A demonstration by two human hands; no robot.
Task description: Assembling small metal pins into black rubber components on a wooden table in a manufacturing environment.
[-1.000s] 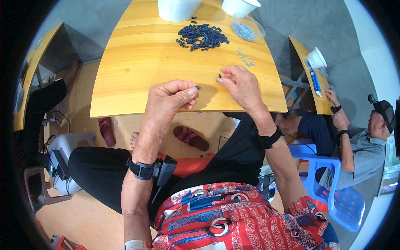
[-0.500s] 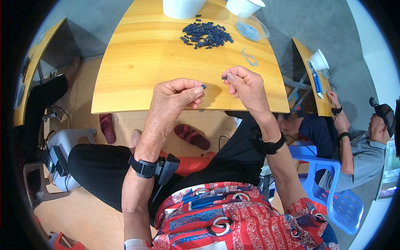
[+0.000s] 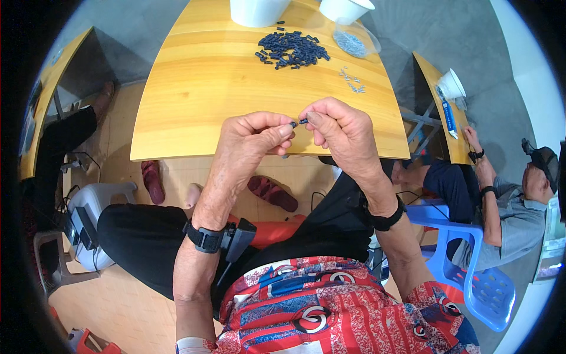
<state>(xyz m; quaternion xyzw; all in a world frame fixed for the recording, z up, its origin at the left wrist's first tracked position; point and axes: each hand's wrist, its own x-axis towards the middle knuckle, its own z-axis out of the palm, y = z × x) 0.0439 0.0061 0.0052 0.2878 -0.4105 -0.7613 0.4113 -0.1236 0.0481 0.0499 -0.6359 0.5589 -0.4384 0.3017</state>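
Above the table's near edge, my left hand (image 3: 259, 137) pinches a small dark piece (image 3: 293, 124) between thumb and forefinger. My right hand (image 3: 341, 131) pinches a short black cylindrical piece (image 3: 303, 121). The two pieces are almost end to end; whether they touch is too small to tell. Farther back on the wooden table (image 3: 194, 100) lies a heap of black cylindrical pieces (image 3: 295, 49). Right of the heap are several tiny silvery pieces (image 3: 354, 81), with a clear bag of silvery bits (image 3: 350, 43) behind them.
Two white tubs (image 3: 259, 10) stand at the table's far side. At the right, a seated person (image 3: 507, 200) works at another table (image 3: 433, 76) beside a blue plastic stool (image 3: 466, 236). A grey stool (image 3: 97, 206) and dark red slippers (image 3: 272, 192) are on the floor.
My right hand has moved left, bringing its black piece up to the piece in my left hand. My left hand has shifted slightly right.
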